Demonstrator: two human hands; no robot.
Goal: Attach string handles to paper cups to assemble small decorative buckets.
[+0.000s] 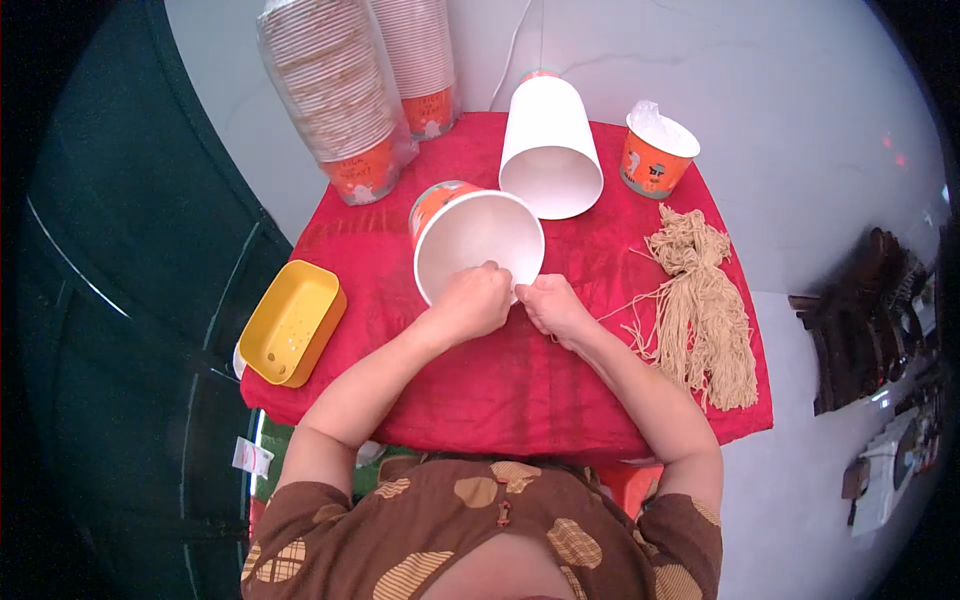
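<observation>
An orange printed paper bucket (430, 212) lies tipped on the table, its wide white mouth facing me. My left hand (476, 300) is closed inside the near part of that mouth, fingers curled; what they hold is hidden. Just right of it, my right hand (553, 308) pinches at the bucket's near right rim, the two hands almost touching. A hank of tan yarn (703, 310) lies at the right, tied near its top. One loose strand runs from it toward my right wrist, and its end cannot be made out.
Behind the bucket, a long white stack of nested buckets (548, 120) lies on its side. A small orange cup (655, 160) with clear plastic inside stands at the back right. Bagged cup stacks (330, 100) rise at the back left. A yellow tub (292, 322) sits on the red cloth's left edge.
</observation>
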